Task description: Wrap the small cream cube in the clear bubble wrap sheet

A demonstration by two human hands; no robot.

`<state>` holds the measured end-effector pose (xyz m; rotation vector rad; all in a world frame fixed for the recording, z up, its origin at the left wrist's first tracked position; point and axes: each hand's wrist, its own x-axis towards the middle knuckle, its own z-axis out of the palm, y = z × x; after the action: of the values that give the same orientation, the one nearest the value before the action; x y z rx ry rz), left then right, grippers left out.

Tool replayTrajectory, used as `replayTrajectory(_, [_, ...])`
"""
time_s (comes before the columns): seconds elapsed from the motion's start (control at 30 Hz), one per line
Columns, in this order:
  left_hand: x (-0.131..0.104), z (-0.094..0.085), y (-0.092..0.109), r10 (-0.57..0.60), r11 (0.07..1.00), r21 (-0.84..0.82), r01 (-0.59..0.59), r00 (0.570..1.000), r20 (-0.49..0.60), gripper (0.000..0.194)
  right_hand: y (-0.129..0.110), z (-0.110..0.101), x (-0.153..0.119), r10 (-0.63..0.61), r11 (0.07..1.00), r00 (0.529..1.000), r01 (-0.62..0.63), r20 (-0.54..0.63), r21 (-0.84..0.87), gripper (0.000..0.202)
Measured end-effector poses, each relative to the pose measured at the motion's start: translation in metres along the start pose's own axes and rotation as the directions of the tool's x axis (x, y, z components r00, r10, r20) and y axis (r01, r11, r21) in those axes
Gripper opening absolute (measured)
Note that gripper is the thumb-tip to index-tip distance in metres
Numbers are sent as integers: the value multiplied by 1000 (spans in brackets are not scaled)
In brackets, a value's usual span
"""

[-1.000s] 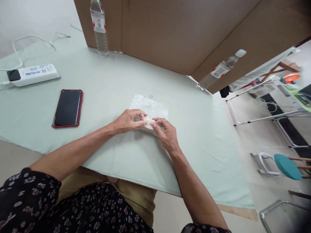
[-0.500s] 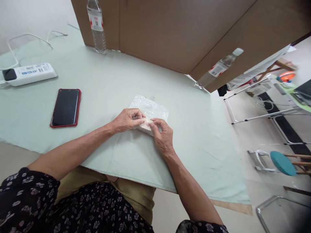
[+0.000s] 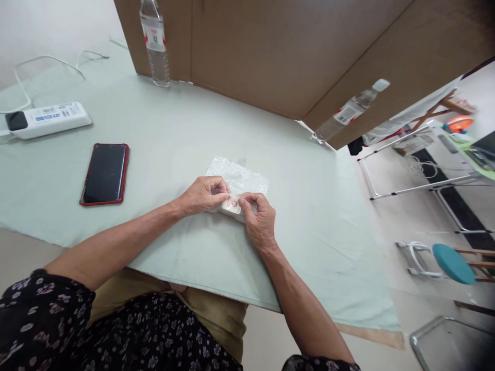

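A worktop [image 3: 162, 134] draped in pale green cloth fills most of the view, its near edge above the person's lap. Behind it stands a brown board [image 3: 270, 51], folded at a corner toward the right. One bottle [image 3: 154, 41] stands upright against the board at the far left; a second bottle [image 3: 350, 111] stands at the worktop's far right corner, just in front of the board. Off to the right, on the floor, are metal frames and a stool [image 3: 452, 263] with a teal seat.

On the left of the worktop lies a white power strip [image 3: 48, 119] with its cable running off behind, and nearer the person a phone [image 3: 104, 173] in a red case, screen up and dark, well apart from the hands.

Near the middle lies a bubble-wrap pouch [image 3: 243, 178], flat on the cloth. Both hands meet at its near edge. The left hand [image 3: 201, 195] has its grip pressed together, thumb and fingers pinching the pouch's edge, where a small pale piece [image 3: 232, 202] shows between the two hands. The right hand [image 3: 260, 219] pinches the same spot from the other side, fingertips touching those of the left. What the pale piece is cannot be told.
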<state>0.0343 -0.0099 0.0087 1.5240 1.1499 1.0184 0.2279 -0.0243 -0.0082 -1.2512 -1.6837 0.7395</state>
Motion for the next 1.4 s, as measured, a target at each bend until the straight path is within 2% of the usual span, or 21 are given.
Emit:
replayTrajectory(0.13, [1, 1, -4, -32, 999, 2, 32, 999, 3, 16, 6, -4, 6, 52, 999, 998, -52, 35, -2, 16])
replayTrajectory(0.2, [2, 0, -4, -50, 999, -6, 50, 999, 8, 16, 9, -9, 8, 32, 997, 999, -30, 28, -71, 15])
replayTrajectory(0.3, [3, 0, -4, -76, 997, -27, 77, 997, 27, 17, 8, -17, 8, -167, 941, 985, 144, -52, -305, 13])
replayTrajectory(0.37, [3, 1, -4, -92, 995, -29, 93, 995, 32, 17, 2, -20, 5, -357, 842, 933, 297, -51, -451, 12])
replayTrajectory(0.43, [3, 2, -3, -104, 994, -25, 104, 994, 32, 19, -6, -19, -1, -481, 738, 875, 438, 54, -513, 12])
replayTrajectory(0.5, [3, 0, 0, -120, 993, -10, 120, 992, 39, 21, -12, -15, -5, -528, 660, 824, 551, 206, -510, 15])
replayTrajectory(0.6, [3, -13, 8, -162, 985, 75, 157, 984, 79, 25, -15, -9, -8, -513, 607, 788, 613, 339, -506, 18])
replayTrajectory(0.73, [0, -36, 16, -199, 963, 212, 168, 970, 139, 37, -14, -6, -7, -458, 585, 802, 597, 384, -549, 22])
replayTrajectory(0.83, [-4, -42, 15, -259, 923, 312, 224, 963, 75, 37, -16, -5, -7, -416, 531, 807, 590, 420, -608, 29])
replayTrajectory(0.93, [-10, -42, 13, -310, 853, 437, 284, 951, -14, 44, -18, -3, -7, -391, 488, 810, 584, 436, -648, 27])
replayTrajectory(1.07, [-17, -43, 17, -374, 715, 585, 384, 916, -145, 59, -18, 0, -6, -380, 481, 811, 584, 446, -654, 23])
replayTrajectory(1.17, [-16, -44, 20, -368, 644, 648, 406, 907, -203, 58, -17, 0, -5, -397, 487, 809, 587, 434, -647, 22])
replayTrajectory(1.23, [-13, -43, 20, -358, 634, 654, 413, 906, -224, 47, -16, 1, -5, -417, 486, 805, 589, 421, -645, 22])
replayTrajectory(1.3, [-10, -41, 19, -383, 665, 619, 418, 902, -198, 36, -15, 2, -5, -428, 488, 803, 592, 415, -642, 21])
replayTrajectory(1.4, [-6, -38, 16, -458, 748, 487, 451, 882, -113, 37, -15, 2, -5, -427, 503, 804, 592, 414, -630, 22])
